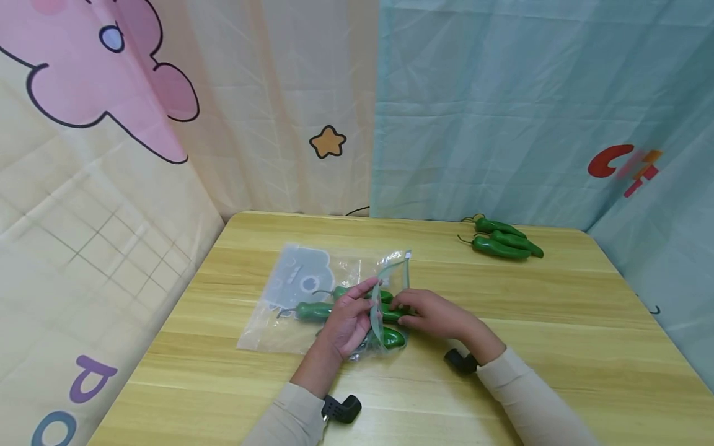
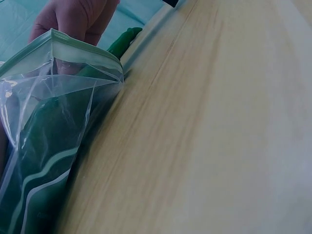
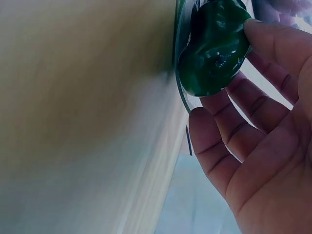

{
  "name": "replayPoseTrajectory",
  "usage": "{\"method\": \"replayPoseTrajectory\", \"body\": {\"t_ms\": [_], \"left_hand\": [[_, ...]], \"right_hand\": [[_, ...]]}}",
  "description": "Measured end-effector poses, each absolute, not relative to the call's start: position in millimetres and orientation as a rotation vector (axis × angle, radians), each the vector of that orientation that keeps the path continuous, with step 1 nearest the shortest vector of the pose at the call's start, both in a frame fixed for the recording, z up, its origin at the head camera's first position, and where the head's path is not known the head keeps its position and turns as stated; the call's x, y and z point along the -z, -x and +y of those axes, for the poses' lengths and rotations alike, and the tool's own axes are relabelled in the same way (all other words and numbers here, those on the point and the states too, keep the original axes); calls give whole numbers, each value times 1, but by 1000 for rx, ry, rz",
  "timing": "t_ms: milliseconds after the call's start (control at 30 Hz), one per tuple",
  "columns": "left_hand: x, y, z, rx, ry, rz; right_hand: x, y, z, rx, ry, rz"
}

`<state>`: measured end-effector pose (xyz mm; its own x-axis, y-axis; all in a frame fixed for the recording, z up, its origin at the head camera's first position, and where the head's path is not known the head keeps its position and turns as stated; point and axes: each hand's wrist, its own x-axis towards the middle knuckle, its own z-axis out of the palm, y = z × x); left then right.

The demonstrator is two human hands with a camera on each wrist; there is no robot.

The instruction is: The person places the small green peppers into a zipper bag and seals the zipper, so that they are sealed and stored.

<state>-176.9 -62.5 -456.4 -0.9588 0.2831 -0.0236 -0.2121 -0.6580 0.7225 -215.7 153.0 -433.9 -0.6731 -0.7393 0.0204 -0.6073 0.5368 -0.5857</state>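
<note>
Glossy dark green is shown by the pepper [image 3: 212,53] in the right hand [image 1: 437,314], and green is worn again by the peppers [image 1: 499,249] beyond it! The clear bag [image 1: 348,266] at the left hand [image 1: 343,325] is edged in pale green and printed in grey-blue. Below both hands, the yellow table [image 1: 558,347] is streaked with grain; ahead, the cream curtain [image 1: 279,93] is marked by an orange star [image 1: 328,142].

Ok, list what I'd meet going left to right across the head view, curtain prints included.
Purple letter → clear plastic bag → right grip → three loose green peppers → red crescent print.
</note>
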Motion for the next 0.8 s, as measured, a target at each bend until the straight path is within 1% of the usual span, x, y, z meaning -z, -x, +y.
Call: {"method": "replayPoseTrajectory", "body": {"t_ms": [300,633,800], "left_hand": [[453,176,-61,-2641,-69,1119],[456,176,-61,-2639,-112,1131],[454,176,-60,-2650,-59,1115]], "right_hand": [[439,217,147,884,1156,2535],[437,214,141,897,1149,2512],[436,213,142,910,1140,2500]]}}
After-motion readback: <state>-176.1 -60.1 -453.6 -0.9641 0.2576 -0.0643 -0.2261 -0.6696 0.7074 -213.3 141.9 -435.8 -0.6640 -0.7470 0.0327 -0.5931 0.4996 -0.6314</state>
